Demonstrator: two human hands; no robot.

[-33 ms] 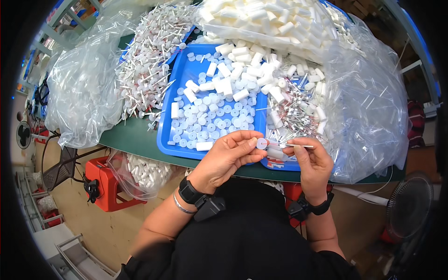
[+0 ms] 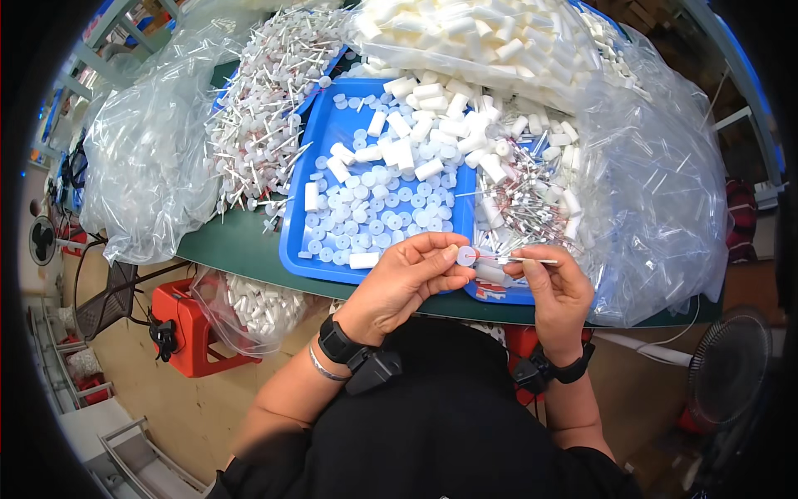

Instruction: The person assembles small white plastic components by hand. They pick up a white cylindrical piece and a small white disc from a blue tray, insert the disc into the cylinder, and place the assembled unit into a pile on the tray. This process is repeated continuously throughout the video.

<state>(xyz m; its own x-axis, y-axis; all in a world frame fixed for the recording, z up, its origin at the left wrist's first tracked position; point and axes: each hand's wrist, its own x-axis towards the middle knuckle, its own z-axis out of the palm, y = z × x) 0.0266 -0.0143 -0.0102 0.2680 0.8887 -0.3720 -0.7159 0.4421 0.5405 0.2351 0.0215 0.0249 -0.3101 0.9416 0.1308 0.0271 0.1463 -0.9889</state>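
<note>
Between thumb and fingertips, my left hand [image 2: 411, 270] pinches a translucent white disc [image 2: 466, 256] with a reddish centre. Close beside it, my right hand [image 2: 555, 287] is closed on a thin white stick [image 2: 536, 260], held roughly level. Fine reddish strands and a thin shaft span the gap from stick to disc; exactly how they join is too small to tell. Both hands are over the front edge of a blue tray [image 2: 293, 241], where many similar discs [image 2: 366, 204] and white foam cylinders [image 2: 399, 155] lie loose. To its right is a heap of thin metal-tipped pieces [image 2: 532, 193].
A pile of sticks with discs on them [image 2: 258, 116] covers the tray at the left. Clear plastic bags [image 2: 150, 158] flank the green table [image 2: 237, 254]. A large bag of foam cylinders [image 2: 482, 41] lies at the back. Below stand a red stool [image 2: 187, 328] and a fan [image 2: 730, 366].
</note>
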